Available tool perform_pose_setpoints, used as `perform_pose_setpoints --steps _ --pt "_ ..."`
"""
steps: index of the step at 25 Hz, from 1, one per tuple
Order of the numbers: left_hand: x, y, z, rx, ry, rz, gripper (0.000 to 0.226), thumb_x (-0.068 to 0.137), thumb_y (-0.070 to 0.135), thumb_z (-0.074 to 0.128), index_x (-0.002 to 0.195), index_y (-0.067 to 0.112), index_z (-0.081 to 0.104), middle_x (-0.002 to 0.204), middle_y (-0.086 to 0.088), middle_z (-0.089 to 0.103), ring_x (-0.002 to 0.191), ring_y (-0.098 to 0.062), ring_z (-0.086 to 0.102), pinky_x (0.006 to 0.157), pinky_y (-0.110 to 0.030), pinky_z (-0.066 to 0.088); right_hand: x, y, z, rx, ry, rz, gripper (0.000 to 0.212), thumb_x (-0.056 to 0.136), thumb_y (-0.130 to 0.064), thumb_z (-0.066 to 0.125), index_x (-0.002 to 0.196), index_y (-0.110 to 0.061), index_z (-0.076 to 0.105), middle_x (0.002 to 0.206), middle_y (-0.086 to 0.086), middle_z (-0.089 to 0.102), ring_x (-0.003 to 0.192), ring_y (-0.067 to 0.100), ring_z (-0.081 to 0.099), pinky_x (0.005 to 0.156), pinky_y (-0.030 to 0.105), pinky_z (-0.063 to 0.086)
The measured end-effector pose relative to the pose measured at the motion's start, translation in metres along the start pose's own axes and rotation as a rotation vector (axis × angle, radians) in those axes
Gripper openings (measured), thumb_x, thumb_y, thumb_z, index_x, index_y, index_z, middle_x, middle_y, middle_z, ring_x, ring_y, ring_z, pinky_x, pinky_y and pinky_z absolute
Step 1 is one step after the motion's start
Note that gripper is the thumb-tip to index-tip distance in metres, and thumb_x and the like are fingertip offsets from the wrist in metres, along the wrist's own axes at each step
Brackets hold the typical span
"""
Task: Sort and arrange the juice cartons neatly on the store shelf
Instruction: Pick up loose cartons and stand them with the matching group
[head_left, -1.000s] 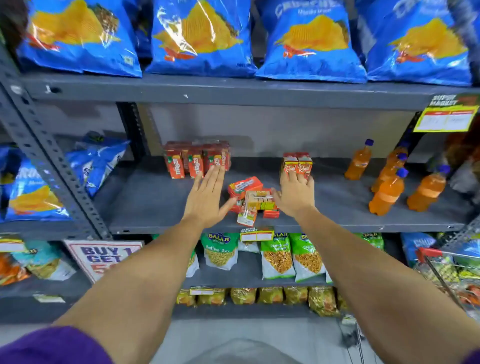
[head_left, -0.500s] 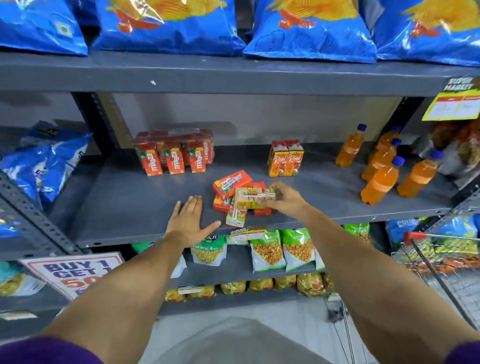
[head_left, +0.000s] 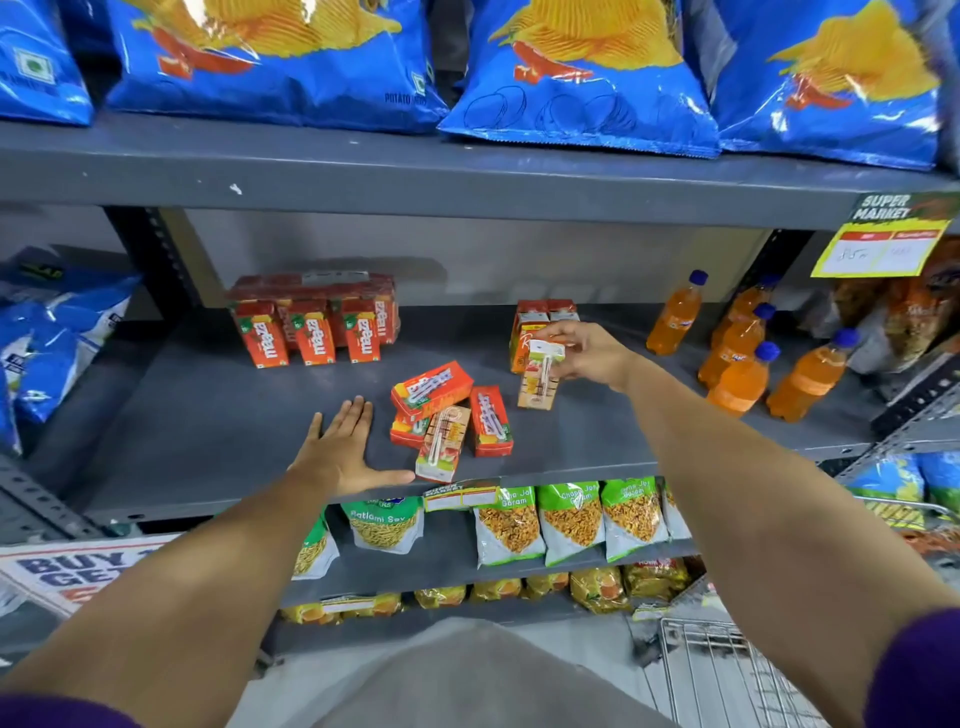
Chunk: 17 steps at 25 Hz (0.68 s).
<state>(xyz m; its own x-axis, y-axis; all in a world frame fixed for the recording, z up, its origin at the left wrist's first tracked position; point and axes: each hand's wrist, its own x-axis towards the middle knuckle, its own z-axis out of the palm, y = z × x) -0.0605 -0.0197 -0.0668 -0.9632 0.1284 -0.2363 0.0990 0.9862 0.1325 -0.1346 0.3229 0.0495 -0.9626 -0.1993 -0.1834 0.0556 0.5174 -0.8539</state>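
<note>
My right hand (head_left: 589, 353) grips a small juice carton (head_left: 540, 376) by its top and holds it upright just above the grey shelf (head_left: 208, 441), in front of two standing cartons (head_left: 524, 325). A loose pile of cartons (head_left: 449, 413) lies flat in the middle of the shelf, some red-orange, one pale with a straw. My left hand (head_left: 343, 449) rests flat on the shelf, fingers spread, its thumb close to the pile's front carton. A group of red Maaza cartons (head_left: 314, 325) stands at the back left.
Orange soda bottles (head_left: 737, 353) stand at the right of the shelf. Blue chip bags (head_left: 576, 67) fill the shelf above, with more blue bags (head_left: 57, 332) at the left. Snack packets (head_left: 566, 519) hang below. A wire trolley (head_left: 727, 670) is at bottom right.
My right hand has lifted one carton out of the pile and carried it right and back toward the two standing cartons. My left hand stays flat on the shelf.
</note>
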Motion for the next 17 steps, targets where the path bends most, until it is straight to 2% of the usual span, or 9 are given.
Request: perform_pose_setpoints --steps 4,8,11,14,17 --pt "0.004 -0.001 -0.004 -0.011 -0.029 0.000 0.143 0.042 0.101 0.029 0.150 0.016 -0.011 0.160 -0.002 -0.014 0.147 -0.019 -0.012 0.118 -0.050 -0.007 0.018 0.008 -0.002 -0.190 0.103 -0.054 0.057 0.074 0.014 0.066 0.121 -0.017 0.058 0.122 0.007 0.060 0.108 0.023 0.062 0.081 0.032 0.055" --pt "0.006 0.000 -0.005 -0.018 -0.040 -0.010 0.144 0.040 0.101 0.028 0.150 0.017 -0.011 0.160 -0.002 -0.014 0.147 -0.019 -0.012 0.118 -0.050 -0.007 0.032 0.015 0.004 -0.374 0.108 -0.089 0.054 0.078 0.010 0.065 0.123 -0.018 0.057 0.125 0.008 0.057 0.112 0.024 0.058 0.082 0.025 0.048" --pt "0.005 0.001 -0.006 -0.012 -0.048 -0.013 0.144 0.039 0.101 0.028 0.150 0.017 -0.012 0.160 -0.002 -0.014 0.147 -0.019 -0.012 0.118 -0.050 -0.007 0.036 0.011 0.000 -0.450 0.145 -0.080 0.056 0.076 0.002 0.067 0.125 -0.025 0.056 0.128 0.006 0.057 0.110 0.023 0.058 0.077 0.024 0.048" --pt "0.005 0.000 -0.006 -0.017 -0.052 -0.015 0.144 0.039 0.101 0.029 0.150 0.017 -0.012 0.160 -0.001 -0.015 0.147 -0.019 -0.013 0.118 -0.050 -0.007 0.040 0.002 -0.007 -0.524 0.043 -0.112 0.058 0.073 0.001 0.064 0.122 -0.029 0.059 0.128 0.004 0.057 0.113 0.023 0.057 0.071 0.023 0.051" --pt "0.005 0.001 -0.007 -0.028 -0.062 -0.019 0.145 0.039 0.101 0.030 0.150 0.018 -0.012 0.160 -0.001 -0.016 0.147 -0.018 -0.014 0.118 -0.050 -0.008 0.044 -0.005 -0.009 -0.676 -0.018 -0.121 0.048 0.076 -0.007 0.068 0.120 -0.027 0.062 0.130 0.004 0.057 0.116 0.023 0.056 0.078 0.021 0.045"
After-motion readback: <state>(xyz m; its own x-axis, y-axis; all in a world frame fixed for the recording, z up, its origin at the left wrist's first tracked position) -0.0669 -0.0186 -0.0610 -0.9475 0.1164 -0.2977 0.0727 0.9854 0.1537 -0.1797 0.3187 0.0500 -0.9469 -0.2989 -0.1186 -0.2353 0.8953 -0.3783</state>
